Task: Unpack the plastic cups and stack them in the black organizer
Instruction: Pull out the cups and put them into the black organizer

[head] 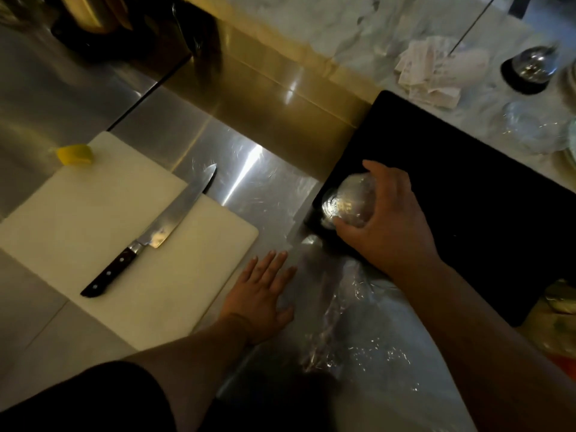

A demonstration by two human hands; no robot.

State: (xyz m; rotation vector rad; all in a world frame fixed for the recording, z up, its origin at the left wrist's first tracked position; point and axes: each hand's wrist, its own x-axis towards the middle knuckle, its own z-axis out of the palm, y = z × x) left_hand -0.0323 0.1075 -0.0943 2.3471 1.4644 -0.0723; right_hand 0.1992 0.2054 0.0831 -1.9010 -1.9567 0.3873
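My right hand [386, 222] grips a stack of clear plastic cups [347, 202], held on its side over the near left corner of the black organizer [461, 194]. The organizer is a flat, dark slab on the right of the steel counter. My left hand [261, 297] lies flat on the counter, fingers spread, holding nothing. A clear plastic wrapper [352, 325] lies crumpled on the counter beneath my right forearm, between my two arms.
A white cutting board [103, 232] lies at the left with a large knife [149, 235] and a yellow lemon piece [74, 154] on it. Crumpled paper [424, 70], a glass dome on a black base [530, 67] and clear glassware [536, 126] sit on the marble surface at the back right.
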